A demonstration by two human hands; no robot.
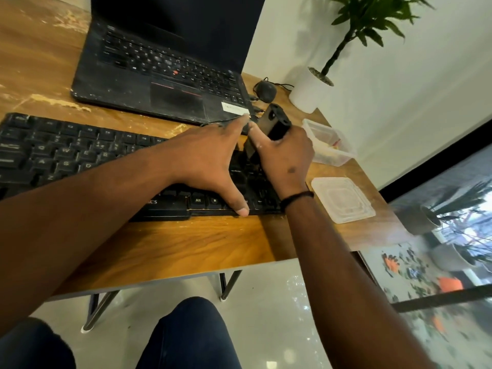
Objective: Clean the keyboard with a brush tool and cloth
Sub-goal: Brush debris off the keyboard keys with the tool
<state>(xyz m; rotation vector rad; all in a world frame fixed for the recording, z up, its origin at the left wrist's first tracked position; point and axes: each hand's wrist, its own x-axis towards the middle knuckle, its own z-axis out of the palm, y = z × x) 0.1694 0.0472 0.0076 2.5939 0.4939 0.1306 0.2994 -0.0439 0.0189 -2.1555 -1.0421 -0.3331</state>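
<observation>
A black external keyboard (69, 155) lies across the wooden table (186, 243) in front of me. My left hand (210, 161) lies flat over its right part, fingers straight and spread, thumb on the front edge. My right hand (286, 155) grips a black brush tool (275, 121) and holds its lower end down on the keys at the keyboard's right end. The brush's bristles are hidden behind my hands. No cloth is in view.
An open black laptop (159, 75) sits behind the keyboard. A black mouse (265, 91) and a white plant pot (308, 89) stand at the back right. A clear plastic box (328, 145) and its lid (343, 199) lie right of the keyboard, near the table's edge.
</observation>
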